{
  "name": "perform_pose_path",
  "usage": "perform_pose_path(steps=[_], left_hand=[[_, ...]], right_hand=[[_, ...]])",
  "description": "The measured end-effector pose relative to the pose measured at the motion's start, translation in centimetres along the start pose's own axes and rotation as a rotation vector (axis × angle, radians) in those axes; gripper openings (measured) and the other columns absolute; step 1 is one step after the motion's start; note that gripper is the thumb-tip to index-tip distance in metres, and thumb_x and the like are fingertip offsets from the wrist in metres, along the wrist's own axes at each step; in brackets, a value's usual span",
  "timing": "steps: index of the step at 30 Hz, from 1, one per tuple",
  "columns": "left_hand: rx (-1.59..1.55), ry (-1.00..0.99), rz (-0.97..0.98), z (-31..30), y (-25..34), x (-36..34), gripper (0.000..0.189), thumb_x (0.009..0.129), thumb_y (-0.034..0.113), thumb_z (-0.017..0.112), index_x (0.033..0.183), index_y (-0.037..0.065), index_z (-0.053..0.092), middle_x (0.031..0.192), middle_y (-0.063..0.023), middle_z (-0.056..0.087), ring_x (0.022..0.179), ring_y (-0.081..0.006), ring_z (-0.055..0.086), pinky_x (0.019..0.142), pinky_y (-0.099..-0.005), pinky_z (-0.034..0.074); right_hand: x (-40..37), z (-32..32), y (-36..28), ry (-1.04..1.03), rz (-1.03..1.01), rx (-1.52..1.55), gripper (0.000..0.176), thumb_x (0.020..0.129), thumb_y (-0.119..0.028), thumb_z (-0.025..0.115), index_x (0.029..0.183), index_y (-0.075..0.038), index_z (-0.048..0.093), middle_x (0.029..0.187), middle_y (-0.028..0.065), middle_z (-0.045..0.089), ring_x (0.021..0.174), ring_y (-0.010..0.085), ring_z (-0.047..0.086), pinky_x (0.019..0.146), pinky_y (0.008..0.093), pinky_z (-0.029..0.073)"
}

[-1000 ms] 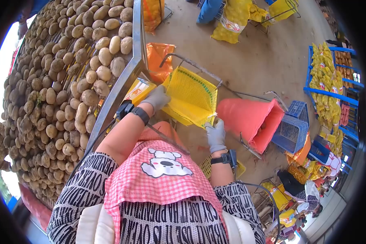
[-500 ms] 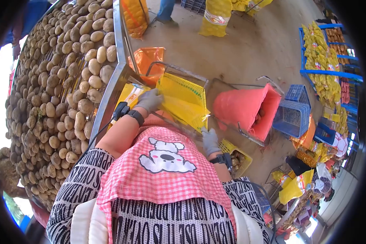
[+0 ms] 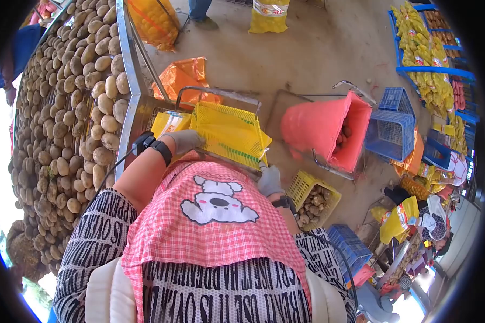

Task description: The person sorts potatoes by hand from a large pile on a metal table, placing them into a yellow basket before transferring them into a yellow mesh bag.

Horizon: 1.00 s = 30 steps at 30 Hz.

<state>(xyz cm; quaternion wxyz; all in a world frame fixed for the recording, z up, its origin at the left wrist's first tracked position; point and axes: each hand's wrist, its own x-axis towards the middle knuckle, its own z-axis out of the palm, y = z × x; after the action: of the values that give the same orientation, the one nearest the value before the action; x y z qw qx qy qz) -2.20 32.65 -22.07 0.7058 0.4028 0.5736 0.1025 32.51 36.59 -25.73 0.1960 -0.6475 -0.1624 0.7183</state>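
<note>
Yellow mesh bag (image 3: pixel 226 131), gripped at left edge by left hand (image 3: pixel 187 141), at near right corner by right hand (image 3: pixel 269 181). At left: potatoes (image 3: pixel 110 124). At right: red sack (image 3: pixel 310 128), yellow crate (image 3: pixel 297 186).

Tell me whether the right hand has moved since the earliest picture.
Yes: judged against the red sack, the right hand has moved away from it, back toward the checked apron.

the yellow mesh bag (image 3: pixel 225 129) hides its underside; the top edge crops a sack (image 3: pixel 268 20).
</note>
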Motion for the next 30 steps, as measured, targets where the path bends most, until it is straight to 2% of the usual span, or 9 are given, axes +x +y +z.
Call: perform_pose_path(steps=[1, 3, 6, 10, 12, 21, 24, 26, 30], left_hand=[[0.141, 0.023, 0.028, 0.0, -0.5, 0.4, 0.030, 0.099, 0.025, 0.054, 0.115, 0.004, 0.069, 0.108, -0.0168, 0.072, 0.096, -0.0301, 0.067, 0.089, -0.0357, 0.049], [0.286, 0.040, 0.053, 0.1, -1.1, 1.1, 0.030, 0.098, 0.025, 0.056, 0.116, 0.004, 0.069, 0.109, -0.0156, 0.072, 0.096, -0.0289, 0.066, 0.088, -0.0350, 0.049], [0.371, 0.034, 0.155, 0.4, -1.9, 2.2, 0.027, 0.098, 0.023, 0.057, 0.114, 0.005, 0.070, 0.109, -0.0159, 0.072, 0.096, -0.0282, 0.067, 0.087, -0.0348, 0.051], [0.297, 0.226, -0.038, 2.0, -7.1, 6.8, 0.025, 0.090, 0.024, 0.065, 0.107, 0.007, 0.072, 0.105, -0.0185, 0.072, 0.096, -0.0341, 0.067, 0.083, -0.0405, 0.053], [0.170, 0.289, -0.094, 1.7, -6.3, 7.3, 0.027, 0.085, 0.030, 0.070, 0.102, 0.009, 0.074, 0.105, -0.0196, 0.071, 0.099, -0.0392, 0.067, 0.083, -0.0444, 0.054], [0.086, 0.799, 0.032, 6.5, -0.6, 0.6, 0.037, 0.092, 0.034, 0.066, 0.113, 0.003, 0.065, 0.098, -0.0220, 0.072, 0.098, -0.0369, 0.069, 0.084, -0.0436, 0.054], [-0.179, 0.789, 0.139, 8.8, -1.2, -3.9, 0.032, 0.095, 0.030, 0.064, 0.114, 0.003, 0.064, 0.101, -0.0188, 0.072, 0.099, -0.0322, 0.069, 0.088, -0.0390, 0.053], [-0.400, 0.700, 0.216, 10.5, -0.6, -8.8, 0.025, 0.099, 0.025, 0.060, 0.112, 0.004, 0.064, 0.104, -0.0130, 0.071, 0.099, -0.0227, 0.068, 0.090, -0.0349, 0.052], [-0.553, 0.916, 0.253, 12.9, -1.3, -19.6, 0.018, 0.103, 0.009, 0.052, 0.118, 0.004, 0.061, 0.111, -0.0061, 0.069, 0.100, -0.0153, 0.064, 0.089, -0.0294, 0.051]], right_hand=[[-0.2, -0.4, -0.6, 0.001, 0.001, 0.002, 0.033, 0.096, -0.016, 0.061, 0.124, 0.000, 0.055, 0.111, 0.0219, 0.065, 0.086, 0.0352, 0.070, 0.074, 0.0415, 0.059], [-1.1, -1.4, -2.1, -0.163, -0.742, -1.580, 0.028, 0.089, -0.013, 0.064, 0.113, 0.001, 0.065, 0.098, 0.0262, 0.068, 0.089, 0.0395, 0.069, 0.076, 0.0425, 0.056], [0.5, -1.4, -0.9, -0.203, -0.623, -0.980, 0.025, 0.082, -0.012, 0.064, 0.103, 0.002, 0.070, 0.088, 0.0295, 0.066, 0.088, 0.0427, 0.066, 0.077, 0.0435, 0.054], [1.5, -1.0, -1.0, -0.192, -0.786, -1.361, 0.023, 0.087, -0.012, 0.061, 0.104, 0.002, 0.068, 0.088, 0.0240, 0.069, 0.083, 0.0389, 0.068, 0.075, 0.0416, 0.055], [4.9, -0.4, 0.4, -0.039, 0.293, 0.174, 0.018, 0.092, -0.009, 0.057, 0.102, 0.001, 0.067, 0.089, 0.0172, 0.070, 0.081, 0.0333, 0.069, 0.073, 0.0384, 0.055], [0.5, 0.5, -5.8, -0.223, -0.217, -0.593, 0.020, 0.093, -0.015, 0.068, 0.104, 0.001, 0.065, 0.097, 0.0068, 0.069, 0.077, 0.0172, 0.064, 0.070, 0.0315, 0.053], [2.4, 0.7, -6.2, 0.270, -0.561, -0.582, 0.018, 0.088, -0.016, 0.066, 0.101, -0.003, 0.066, 0.086, 0.0048, 0.067, 0.081, 0.0163, 0.062, 0.075, 0.0315, 0.050], [2.3, 2.8, -8.1, 0.285, -0.798, -0.512, 0.016, 0.087, -0.013, 0.063, 0.101, -0.006, 0.064, 0.089, 0.0058, 0.065, 0.085, 0.0182, 0.061, 0.080, 0.0343, 0.050], [-0.9, 11.2, -9.8, -0.197, -0.865, -0.540, 0.014, 0.100, -0.013, 0.057, 0.113, -0.007, 0.060, 0.094, -0.0008, 0.059, 0.082, 0.0075, 0.054, 0.074, 0.0231, 0.047]])
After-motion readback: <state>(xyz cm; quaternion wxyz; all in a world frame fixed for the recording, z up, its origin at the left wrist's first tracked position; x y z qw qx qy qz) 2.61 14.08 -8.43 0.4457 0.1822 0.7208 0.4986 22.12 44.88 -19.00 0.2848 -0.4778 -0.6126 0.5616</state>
